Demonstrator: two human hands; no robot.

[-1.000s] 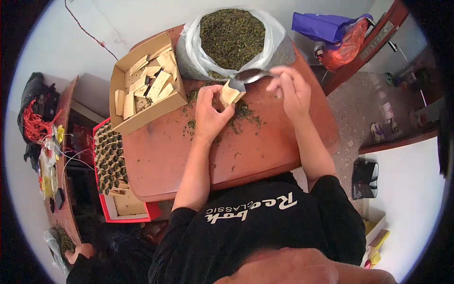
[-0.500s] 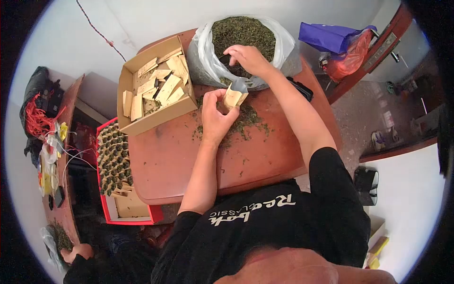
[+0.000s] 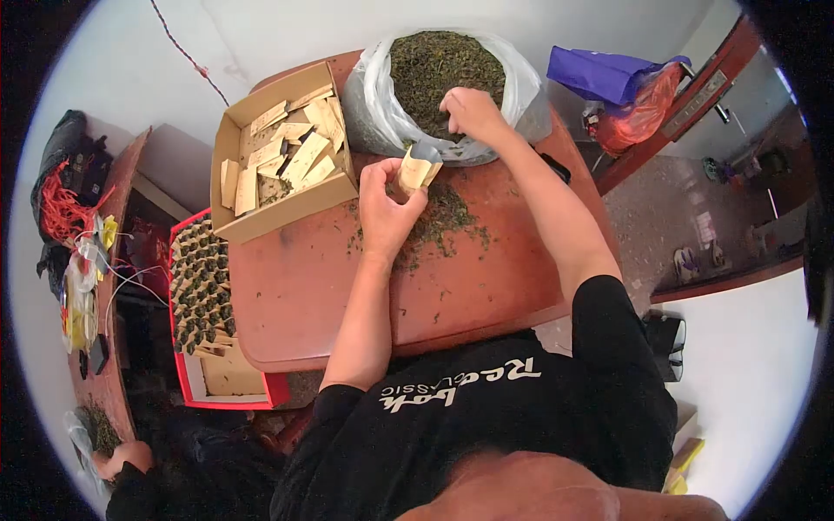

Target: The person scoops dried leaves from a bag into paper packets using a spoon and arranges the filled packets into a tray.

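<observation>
My left hand (image 3: 388,208) holds a small paper packet (image 3: 415,171) upright, its silvery mouth open, over the red-brown table (image 3: 304,300). Inside the large clear plastic bag (image 3: 369,104), my right hand (image 3: 473,113) is at the dried green leaves (image 3: 434,69). Its fingers are curled, and the spoon seen earlier is hidden, so what they grip cannot be made out. Leaf crumbs (image 3: 443,217) lie scattered beside the packet. A cardboard box (image 3: 287,208) at the left holds several flat paper packets (image 3: 304,156).
A red box (image 3: 280,391) with rows of filled packets (image 3: 201,286) stands left of the table. Purple (image 3: 599,74) and red (image 3: 643,113) bags hang at the right. At the lower left, another person's hand (image 3: 126,458) is beside leaves (image 3: 100,430) in a bag.
My right hand has gone from beside the packet into the bag, taking the spoon out of sight, then shifted slightly right. My left hand keeps the packet.
</observation>
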